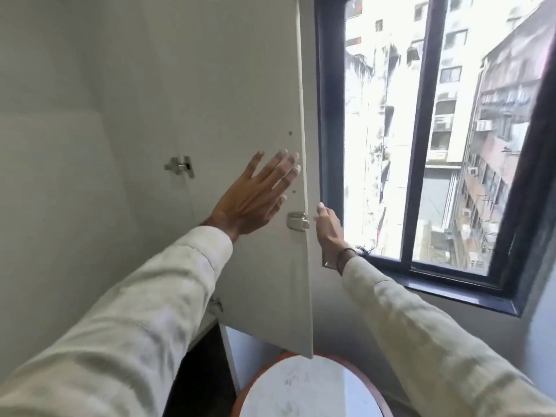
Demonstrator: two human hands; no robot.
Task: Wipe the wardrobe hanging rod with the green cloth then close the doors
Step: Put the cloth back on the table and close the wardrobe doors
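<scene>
A: How many wardrobe doors do you count?

B: One that I can be sure of, the white wardrobe door (pixel 255 85) standing open with its free edge turned toward the camera. On its inner face are one metal hinge (pixel 180 167) and one metal catch (pixel 298 220) at the edge, plus two small screw heads. A second hinge shows lower down, partly hidden behind the left sleeve (pixel 144 302).

A: And hands?

B: Two, both bare, each coming out of a pale long sleeve. The left hand (pixel 255 194) is raised flat toward the inner face of the door, back of the hand to the camera, fingers straight and spread apart, holding nothing. Whether the palm touches the panel I cannot tell.

A: The right one?

B: The right hand (pixel 328 227) reaches around the far side of the door's edge, just beside the catch. Only the thumb and the back of the hand show; the other fingers are hidden behind the door, so I cannot tell if they grip it. A dark band sits on that wrist.

A: The cloth and the hanging rod?

B: Neither shows here.

A: Anything else?

B: One dark-framed window (pixel 421 145) to the right, with buildings outside, and one round white table (pixel 310 389) with a reddish rim below the door.
</scene>
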